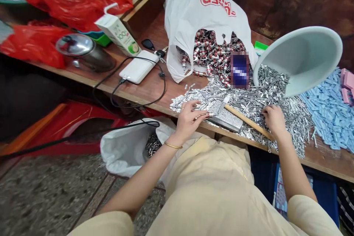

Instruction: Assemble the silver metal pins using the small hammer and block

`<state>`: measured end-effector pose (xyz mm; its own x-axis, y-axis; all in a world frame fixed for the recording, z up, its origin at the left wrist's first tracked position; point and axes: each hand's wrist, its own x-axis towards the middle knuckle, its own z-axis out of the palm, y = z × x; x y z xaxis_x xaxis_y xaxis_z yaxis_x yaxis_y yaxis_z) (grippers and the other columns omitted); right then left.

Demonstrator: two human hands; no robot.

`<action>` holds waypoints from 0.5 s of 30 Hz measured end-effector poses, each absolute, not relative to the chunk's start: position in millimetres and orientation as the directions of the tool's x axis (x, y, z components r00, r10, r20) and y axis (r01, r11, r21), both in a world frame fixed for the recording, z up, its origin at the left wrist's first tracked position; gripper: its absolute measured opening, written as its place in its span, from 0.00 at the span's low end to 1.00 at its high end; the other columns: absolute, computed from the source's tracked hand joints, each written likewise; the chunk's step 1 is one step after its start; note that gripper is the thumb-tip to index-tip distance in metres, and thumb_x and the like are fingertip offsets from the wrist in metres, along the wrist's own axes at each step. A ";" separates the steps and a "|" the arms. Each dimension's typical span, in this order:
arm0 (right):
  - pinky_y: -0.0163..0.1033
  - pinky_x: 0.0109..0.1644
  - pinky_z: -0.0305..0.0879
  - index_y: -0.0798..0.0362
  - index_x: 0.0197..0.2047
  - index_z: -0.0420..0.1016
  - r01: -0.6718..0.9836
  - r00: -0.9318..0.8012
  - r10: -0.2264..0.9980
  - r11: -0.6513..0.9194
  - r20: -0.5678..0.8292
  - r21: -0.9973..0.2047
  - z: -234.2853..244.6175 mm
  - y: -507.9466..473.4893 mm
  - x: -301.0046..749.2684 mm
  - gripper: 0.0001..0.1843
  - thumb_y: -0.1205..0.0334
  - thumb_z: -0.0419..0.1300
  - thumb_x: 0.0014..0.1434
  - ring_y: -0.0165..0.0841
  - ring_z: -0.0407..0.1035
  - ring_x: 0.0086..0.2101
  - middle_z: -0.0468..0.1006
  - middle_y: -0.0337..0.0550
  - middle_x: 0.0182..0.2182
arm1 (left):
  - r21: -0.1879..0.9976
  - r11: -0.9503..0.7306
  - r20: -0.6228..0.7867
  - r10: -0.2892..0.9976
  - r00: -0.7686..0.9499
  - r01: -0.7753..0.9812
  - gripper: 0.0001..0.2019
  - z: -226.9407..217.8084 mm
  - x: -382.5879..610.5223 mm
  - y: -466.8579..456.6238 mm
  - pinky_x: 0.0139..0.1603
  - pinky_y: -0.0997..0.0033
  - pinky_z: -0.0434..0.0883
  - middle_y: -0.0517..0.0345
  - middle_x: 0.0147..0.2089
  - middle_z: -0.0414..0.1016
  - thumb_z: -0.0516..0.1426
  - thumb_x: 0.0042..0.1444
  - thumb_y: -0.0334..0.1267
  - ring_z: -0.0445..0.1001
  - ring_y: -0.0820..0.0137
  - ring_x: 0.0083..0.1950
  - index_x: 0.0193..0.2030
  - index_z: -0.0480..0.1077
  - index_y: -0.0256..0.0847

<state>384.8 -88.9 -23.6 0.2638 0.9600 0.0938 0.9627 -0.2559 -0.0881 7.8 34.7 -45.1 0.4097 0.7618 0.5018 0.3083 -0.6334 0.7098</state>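
My left hand (188,121) pinches a small metal fitting (210,114) with a shiny rounded end, holding it at the near edge of a flat steel block (228,118). A hammer (245,118) with a wooden handle lies with its head on the block, its handle slanting toward my right wrist. My right hand (275,121) is closed, fingertips down in a wide heap of thin silver metal pieces (294,125). Whatever those fingers grip is hidden. Behind the block, a white plastic bag (190,3) spills red-and-silver fittings (212,53).
A grey tub (312,53) lies tipped over the heap. Blue plastic pieces (329,107) spread at the right. At left are a white power bank (138,68) with a cable, a drink carton (118,33) and a metal mug (88,53). An open white sack (118,151) stands below the table edge.
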 end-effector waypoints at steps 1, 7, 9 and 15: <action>0.47 0.45 0.62 0.53 0.34 0.78 0.963 0.263 0.960 -0.256 0.095 -0.078 -20.8 -88.1 382.5 0.12 0.68 0.53 0.62 0.45 0.65 0.40 0.78 0.55 0.36 | 0.698 -0.655 0.534 0.746 0.398 0.289 0.05 -46.7 7.8 33.3 0.49 0.62 0.75 0.52 0.47 0.76 0.63 0.63 0.39 0.75 0.66 0.49 0.41 0.82 0.44; 0.45 0.44 0.69 0.51 0.45 0.77 0.855 0.314 0.896 -0.122 0.315 -0.504 10.5 -75.6 308.8 0.09 0.60 0.57 0.66 0.41 0.74 0.38 0.82 0.48 0.39 | 0.659 -0.741 0.662 0.654 0.365 0.132 0.08 -45.7 10.5 27.3 0.41 0.71 0.76 0.54 0.41 0.81 0.60 0.65 0.31 0.79 0.72 0.41 0.46 0.81 0.43; 0.44 0.45 0.71 0.48 0.43 0.79 0.756 0.210 0.919 0.065 0.335 -0.651 16.0 -63.6 266.0 0.08 0.58 0.59 0.66 0.39 0.76 0.38 0.83 0.44 0.38 | 0.613 -0.782 0.703 0.603 0.377 0.107 0.08 -43.2 14.9 25.6 0.42 0.71 0.77 0.54 0.42 0.82 0.60 0.65 0.30 0.80 0.72 0.42 0.47 0.80 0.43; 0.45 0.45 0.70 0.48 0.33 0.80 0.605 0.059 0.950 0.211 0.307 -0.768 9.1 -32.4 194.0 0.09 0.63 0.60 0.64 0.38 0.75 0.37 0.82 0.43 0.32 | 0.628 -0.770 0.699 0.623 0.351 0.115 0.07 -42.7 17.4 20.4 0.45 0.68 0.79 0.53 0.42 0.84 0.62 0.64 0.33 0.81 0.70 0.43 0.47 0.80 0.43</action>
